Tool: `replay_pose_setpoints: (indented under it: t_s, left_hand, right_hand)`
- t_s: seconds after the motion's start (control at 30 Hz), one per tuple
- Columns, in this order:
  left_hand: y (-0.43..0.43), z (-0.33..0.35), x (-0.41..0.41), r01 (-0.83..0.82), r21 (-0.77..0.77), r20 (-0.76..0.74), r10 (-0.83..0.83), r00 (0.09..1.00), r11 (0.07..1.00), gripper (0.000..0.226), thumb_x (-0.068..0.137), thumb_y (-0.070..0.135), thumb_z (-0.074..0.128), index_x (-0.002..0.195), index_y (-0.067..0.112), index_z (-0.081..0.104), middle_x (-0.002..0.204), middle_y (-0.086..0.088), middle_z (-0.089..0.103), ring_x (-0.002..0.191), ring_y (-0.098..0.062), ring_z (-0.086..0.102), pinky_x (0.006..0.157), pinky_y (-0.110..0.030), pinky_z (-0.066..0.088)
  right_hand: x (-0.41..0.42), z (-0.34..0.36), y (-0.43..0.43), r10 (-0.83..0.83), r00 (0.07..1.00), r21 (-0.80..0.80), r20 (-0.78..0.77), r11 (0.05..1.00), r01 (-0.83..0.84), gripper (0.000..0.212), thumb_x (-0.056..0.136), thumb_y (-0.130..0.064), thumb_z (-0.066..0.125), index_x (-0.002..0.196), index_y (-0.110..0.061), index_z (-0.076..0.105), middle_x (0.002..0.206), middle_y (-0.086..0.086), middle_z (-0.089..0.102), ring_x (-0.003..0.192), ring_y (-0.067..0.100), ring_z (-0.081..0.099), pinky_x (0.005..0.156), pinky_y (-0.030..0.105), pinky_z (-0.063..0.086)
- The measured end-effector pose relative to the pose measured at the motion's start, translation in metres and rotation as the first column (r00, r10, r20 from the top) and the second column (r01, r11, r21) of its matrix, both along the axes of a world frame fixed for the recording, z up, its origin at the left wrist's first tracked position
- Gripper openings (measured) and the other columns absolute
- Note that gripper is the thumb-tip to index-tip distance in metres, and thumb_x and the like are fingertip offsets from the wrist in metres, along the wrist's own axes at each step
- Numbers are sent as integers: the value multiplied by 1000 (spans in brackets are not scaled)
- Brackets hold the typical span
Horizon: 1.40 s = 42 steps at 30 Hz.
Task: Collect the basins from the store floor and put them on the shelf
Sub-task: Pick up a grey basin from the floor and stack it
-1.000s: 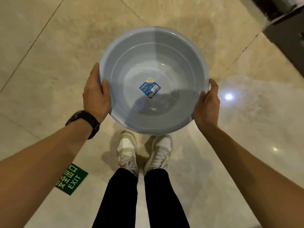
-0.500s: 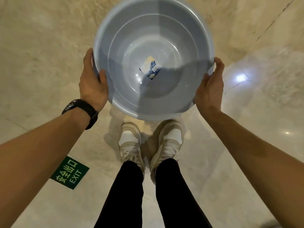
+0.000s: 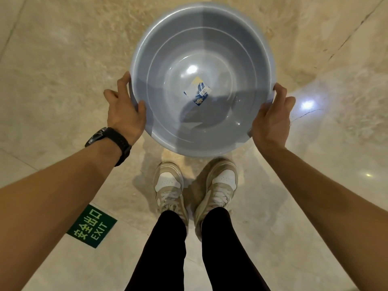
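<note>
Hands gripping grey basin rim, left hand, right hand, fingers curled.

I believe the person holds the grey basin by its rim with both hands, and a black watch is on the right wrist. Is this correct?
Not quite. The head view shows the black watch on the left wrist, not the right. The rest is correct: the left hand and the right hand both grip the rim of the grey basin.

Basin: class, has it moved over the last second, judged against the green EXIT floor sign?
Yes. The basin has shifted forward, up the frame, farther from the EXIT sign.
</note>
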<state>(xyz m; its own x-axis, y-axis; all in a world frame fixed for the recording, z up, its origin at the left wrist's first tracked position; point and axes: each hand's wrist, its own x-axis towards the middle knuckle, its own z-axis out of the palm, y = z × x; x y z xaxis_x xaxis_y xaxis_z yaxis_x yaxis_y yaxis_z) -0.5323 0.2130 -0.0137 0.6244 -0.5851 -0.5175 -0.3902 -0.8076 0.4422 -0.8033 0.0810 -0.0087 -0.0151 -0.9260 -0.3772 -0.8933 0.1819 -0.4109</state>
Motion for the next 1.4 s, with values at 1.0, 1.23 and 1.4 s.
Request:
replay_pose_setpoints:
  t_s: [1.0,1.23,1.4]
  left_hand:
    - [-101,559,-100,859,135,253,-856,451,493,87,88,61,53,157,29,12,146,-3,34,126,-25,43,87,-37,48]
    - [-119,679,-150,971,19,443,-872,206,239,87,86,65,53,156,31,13,154,-3,30,135,-25,38,98,-39,48]
    - [-115,737,-211,999,20,566,-824,-34,-28,87,85,65,55,155,31,19,150,-4,33,134,-25,39,102,-41,45]
  right_hand:
    - [-50,591,43,144,967,-10,-210,989,-150,77,93,-43,52,155,-25,12,162,6,16,144,26,27,111,39,35]
    - [-83,696,102,-183,957,-182,-225,973,143,79,92,-43,56,155,-28,12,162,3,15,145,26,24,114,38,30]
    - [-136,742,159,-390,886,-257,-249,909,328,76,92,-41,54,155,-25,13,158,6,20,139,27,30,107,40,34]
